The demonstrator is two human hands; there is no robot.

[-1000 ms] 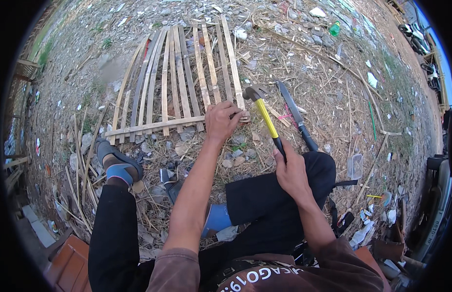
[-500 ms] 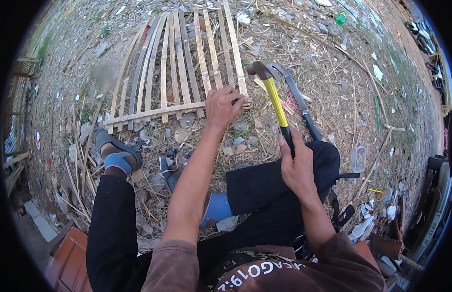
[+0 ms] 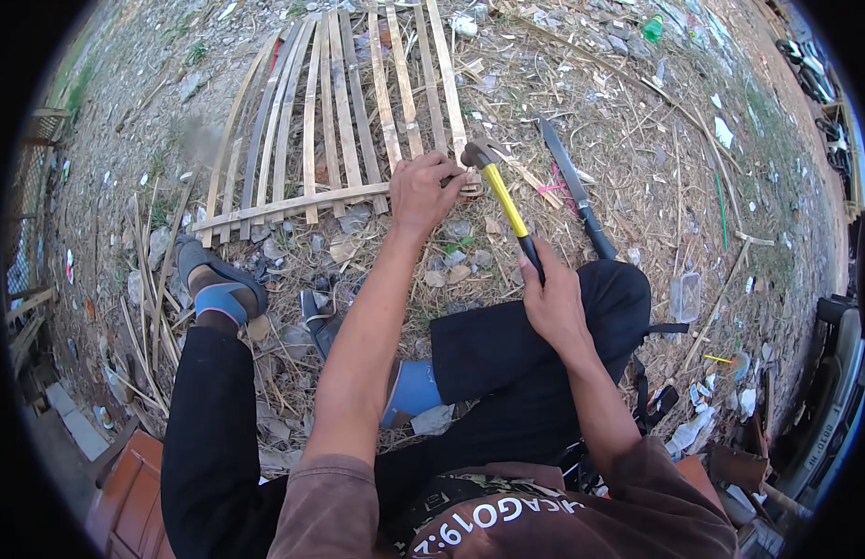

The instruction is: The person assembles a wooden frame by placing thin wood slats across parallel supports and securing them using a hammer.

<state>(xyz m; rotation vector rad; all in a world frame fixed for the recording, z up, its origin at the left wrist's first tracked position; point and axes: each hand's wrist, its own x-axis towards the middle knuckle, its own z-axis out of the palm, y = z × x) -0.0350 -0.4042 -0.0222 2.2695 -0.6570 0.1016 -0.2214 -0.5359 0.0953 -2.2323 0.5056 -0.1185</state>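
Observation:
My right hand (image 3: 556, 300) grips the black end of a claw hammer (image 3: 504, 200) with a yellow handle. The hammer's head is close beside the fingertips of my left hand (image 3: 423, 194). My left hand lies over the right end of a wooden cross strip (image 3: 293, 204), thumb and forefinger pinched together; what they hold is too small to make out. Several long wooden slats (image 3: 343, 112) run away from this strip, side by side, forming a flat panel on the ground. The right end of the joint is partly hidden under my fingers.
A machete (image 3: 565, 170) with a black handle lies right of the hammer. Loose sticks, stones and litter cover the ground. A clear plastic box (image 3: 684, 298) sits by my right knee. An orange-brown seat (image 3: 132, 489) shows at lower left.
The hammer has come down and left, its head now near my left fingertips, uncovering the machete blade. My left hand stays at the strip's end.

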